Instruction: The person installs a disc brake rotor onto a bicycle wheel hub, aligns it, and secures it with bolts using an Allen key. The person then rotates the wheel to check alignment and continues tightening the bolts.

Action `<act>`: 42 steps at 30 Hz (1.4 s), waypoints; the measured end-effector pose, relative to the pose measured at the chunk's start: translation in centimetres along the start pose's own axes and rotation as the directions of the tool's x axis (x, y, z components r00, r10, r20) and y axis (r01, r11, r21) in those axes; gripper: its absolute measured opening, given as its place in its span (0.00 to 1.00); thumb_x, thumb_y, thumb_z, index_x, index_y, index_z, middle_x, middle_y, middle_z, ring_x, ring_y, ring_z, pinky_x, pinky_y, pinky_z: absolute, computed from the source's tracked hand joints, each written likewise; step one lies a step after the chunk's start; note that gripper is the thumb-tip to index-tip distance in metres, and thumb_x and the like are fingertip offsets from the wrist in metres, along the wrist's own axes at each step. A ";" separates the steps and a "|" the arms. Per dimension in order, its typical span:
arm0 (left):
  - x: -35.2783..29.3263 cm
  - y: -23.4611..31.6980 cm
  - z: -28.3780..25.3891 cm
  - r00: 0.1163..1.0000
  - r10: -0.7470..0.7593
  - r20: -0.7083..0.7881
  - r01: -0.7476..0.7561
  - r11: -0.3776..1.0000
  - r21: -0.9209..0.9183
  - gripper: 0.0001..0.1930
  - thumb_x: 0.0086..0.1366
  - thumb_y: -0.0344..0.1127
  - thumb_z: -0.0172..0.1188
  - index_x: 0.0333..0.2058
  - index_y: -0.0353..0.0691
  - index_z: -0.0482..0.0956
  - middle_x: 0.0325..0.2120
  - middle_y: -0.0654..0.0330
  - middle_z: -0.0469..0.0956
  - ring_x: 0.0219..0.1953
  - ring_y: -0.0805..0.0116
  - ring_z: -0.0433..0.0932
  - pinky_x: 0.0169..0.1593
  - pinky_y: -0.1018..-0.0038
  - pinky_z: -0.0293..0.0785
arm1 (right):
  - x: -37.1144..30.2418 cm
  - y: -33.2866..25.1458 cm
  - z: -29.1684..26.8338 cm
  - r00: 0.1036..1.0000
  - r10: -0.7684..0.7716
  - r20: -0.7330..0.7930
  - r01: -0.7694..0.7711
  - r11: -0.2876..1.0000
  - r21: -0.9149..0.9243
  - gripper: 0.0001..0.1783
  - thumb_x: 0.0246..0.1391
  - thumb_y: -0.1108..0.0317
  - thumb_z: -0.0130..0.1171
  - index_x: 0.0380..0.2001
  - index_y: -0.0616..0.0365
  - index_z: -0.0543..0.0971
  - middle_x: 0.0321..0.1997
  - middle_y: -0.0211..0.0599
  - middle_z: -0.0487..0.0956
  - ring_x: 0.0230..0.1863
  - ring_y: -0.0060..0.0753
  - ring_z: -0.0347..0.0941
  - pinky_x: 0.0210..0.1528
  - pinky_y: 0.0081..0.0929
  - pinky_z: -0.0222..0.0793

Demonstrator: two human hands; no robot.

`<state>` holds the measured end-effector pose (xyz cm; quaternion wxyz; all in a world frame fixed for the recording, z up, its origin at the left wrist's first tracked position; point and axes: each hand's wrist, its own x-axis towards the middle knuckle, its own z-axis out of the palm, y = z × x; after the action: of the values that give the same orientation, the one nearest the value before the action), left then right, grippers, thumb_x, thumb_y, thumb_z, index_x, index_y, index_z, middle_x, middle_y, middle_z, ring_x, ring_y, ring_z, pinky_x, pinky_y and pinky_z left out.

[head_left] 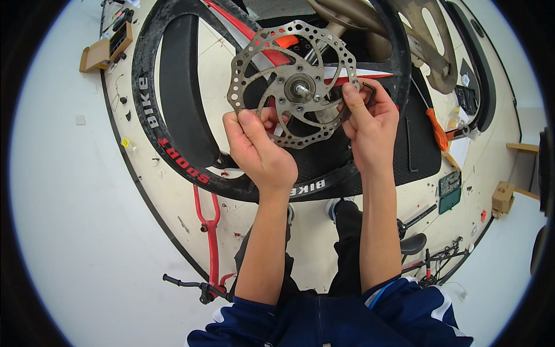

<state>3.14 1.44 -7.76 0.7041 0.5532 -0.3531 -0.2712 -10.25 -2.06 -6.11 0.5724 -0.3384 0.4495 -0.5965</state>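
A perforated metal brake disc [281, 87] with a wavy rim sits at the middle of a black bicycle wheel [151, 110]. The threaded axle [303, 91] pokes out through the disc's centre, with several small bolts around it. My left hand [263, 147] pinches the disc's lower left edge between thumb and fingers. On the right side of the rim, my right hand [372, 124] grips the disc the same way, thumb on top. A black hex key [370, 88] also rests between this hand's fingers. The fingertips behind the disc are partly hidden.
A black mat [425, 156] lies beneath the wheel, bearing a long hex key [409, 144]. An orange-handled screwdriver [437, 128] and a green case [450, 199] lie right. A red bicycle fork [213, 248] stands lower left; an open cardboard box [95, 56] sits far left.
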 end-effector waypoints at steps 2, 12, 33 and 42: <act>0.0 -0.2 -0.1 1.000 0.003 0.003 -0.003 1.000 0.007 0.15 0.80 0.41 0.40 0.32 0.40 0.62 0.26 0.62 0.72 0.29 0.75 0.69 0.37 0.79 0.65 | 0.0 0.0 0.1 1.000 0.000 -0.013 0.000 1.000 0.000 0.08 0.61 0.70 0.65 0.39 0.62 0.80 0.26 0.24 0.76 0.17 0.07 0.61 0.15 0.13 0.46; 0.0 -0.4 -0.2 1.000 0.011 0.010 -0.011 1.000 0.004 0.15 0.80 0.41 0.40 0.32 0.40 0.62 0.27 0.61 0.71 0.30 0.75 0.68 0.38 0.79 0.66 | 0.2 -0.2 -0.1 1.000 -0.006 0.009 0.007 1.000 -0.026 0.07 0.61 0.70 0.65 0.38 0.62 0.80 0.26 0.23 0.76 0.18 0.07 0.62 0.16 0.12 0.47; 0.0 -0.3 0.5 0.999 0.040 -0.010 -0.040 0.999 0.004 0.16 0.80 0.42 0.40 0.32 0.39 0.62 0.28 0.61 0.71 0.31 0.75 0.68 0.39 0.78 0.68 | 0.9 -0.7 0.0 0.999 -0.030 0.034 0.031 0.999 -0.023 0.08 0.59 0.72 0.66 0.39 0.63 0.80 0.26 0.20 0.74 0.21 0.07 0.62 0.18 0.13 0.49; 0.1 0.0 0.3 1.000 0.003 -0.017 -0.003 1.000 0.003 0.15 0.79 0.41 0.41 0.32 0.39 0.63 0.27 0.62 0.71 0.30 0.77 0.66 0.38 0.78 0.70 | 0.7 -1.3 -0.5 0.988 -0.145 -0.057 0.118 0.934 -0.337 0.07 0.58 0.69 0.68 0.33 0.62 0.82 0.28 0.23 0.79 0.28 0.10 0.68 0.31 0.12 0.61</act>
<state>2.98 1.16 -7.73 0.7066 0.5561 -0.3483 -0.2650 -11.30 -2.73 -5.16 0.4471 -0.4347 0.5428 -0.5625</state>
